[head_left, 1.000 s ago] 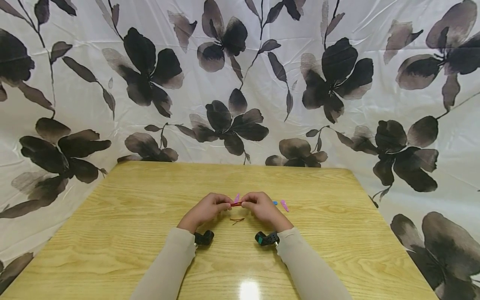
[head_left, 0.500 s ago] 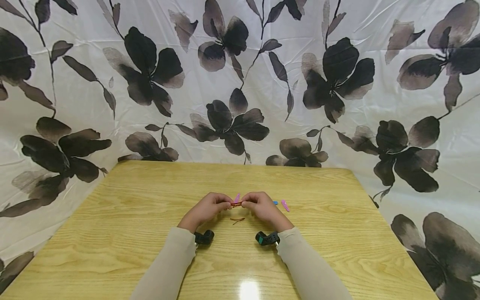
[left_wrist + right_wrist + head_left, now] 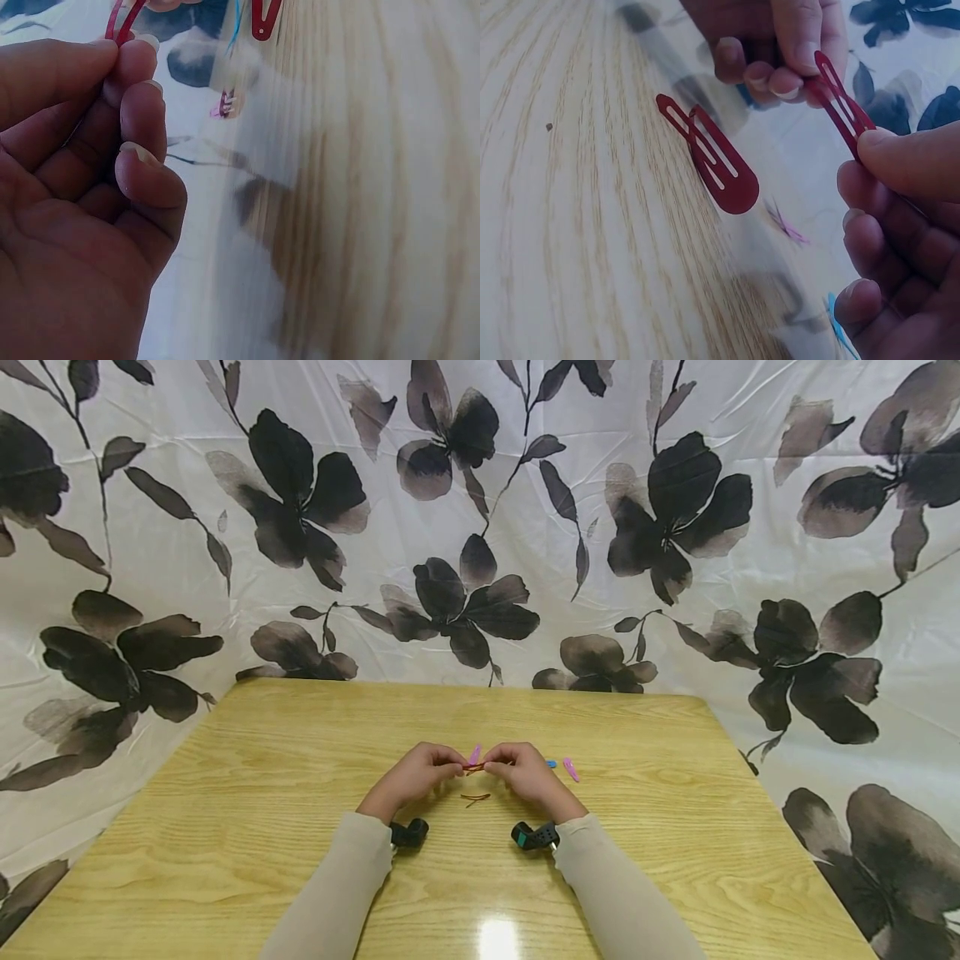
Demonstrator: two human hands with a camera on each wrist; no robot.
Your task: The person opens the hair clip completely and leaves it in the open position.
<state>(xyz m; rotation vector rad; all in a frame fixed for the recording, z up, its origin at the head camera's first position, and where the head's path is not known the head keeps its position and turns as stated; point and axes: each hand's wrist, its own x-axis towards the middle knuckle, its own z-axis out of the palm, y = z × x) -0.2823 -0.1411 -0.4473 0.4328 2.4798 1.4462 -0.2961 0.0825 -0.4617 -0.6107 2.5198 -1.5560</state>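
A red snap hair clip [image 3: 473, 767] is held up between both hands, above the middle of the table. The left hand [image 3: 408, 782] pinches one end between thumb and forefinger; its other fingers curl inward in the left wrist view. At the opposite end, the right hand [image 3: 531, 779] pinches with thumb and forefinger. Seen from the right wrist, the held hair clip [image 3: 845, 109] has its two narrow parts spread apart. A second red hair clip [image 3: 739, 187] lies on the table below the hands, its parts also apart. Fingertips hide both ends of the held clip.
One pink hair clip [image 3: 476, 752] lies just behind the hands. To the right are a blue hair clip [image 3: 551, 764], partly behind the right hand, and another pink hair clip [image 3: 571, 770]. The wooden table [image 3: 225, 827] meets a floral cloth [image 3: 570, 568] at its far edge.
The held red hair clip's parts show more spread apart than one second ago. Both hands stay in nearly the same place, and the clips on the table have not moved.
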